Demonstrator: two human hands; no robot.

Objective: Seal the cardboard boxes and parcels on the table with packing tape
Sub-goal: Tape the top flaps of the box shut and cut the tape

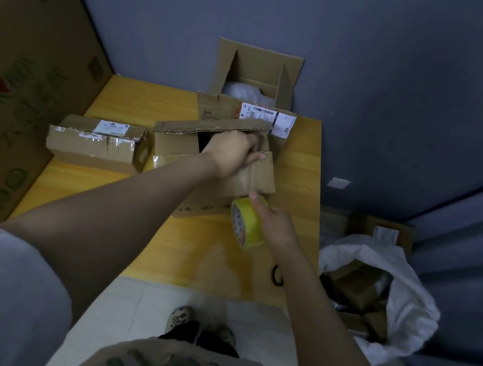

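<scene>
Head view, looking down on a yellow desk (126, 183).

- Cardboard box (215, 197) sits mid-desk, toward the right edge. Its flaps are partly open; a dark gap shows under the raised far flap (210, 129).
- Left hand (232, 154) reaches across onto the box top; fingers are clenched on the near flap, pressing it down at the tape's end.
- Right hand (278, 223) is at the box's near right corner, fingers wrapped around the yellow tape roll (247, 226). The roll stands on edge, just off the box's side. A strip of clear tape (246, 177) runs from the roll up over the flap to the left hand.
- Taped parcel (94, 142) with a white label lies touching the box's left side, near the desk's left edge.
- Open carton (258, 71) stands at the far edge of the desk against the wall, white packing visible inside.
- Label-bearing cardboard flap (263, 116) lies between that carton and the box.
- Large printed carton (19, 78) leans at the desk's left side.
- White sack (406, 291) of small boxes sits on the floor, right of the desk.
</scene>
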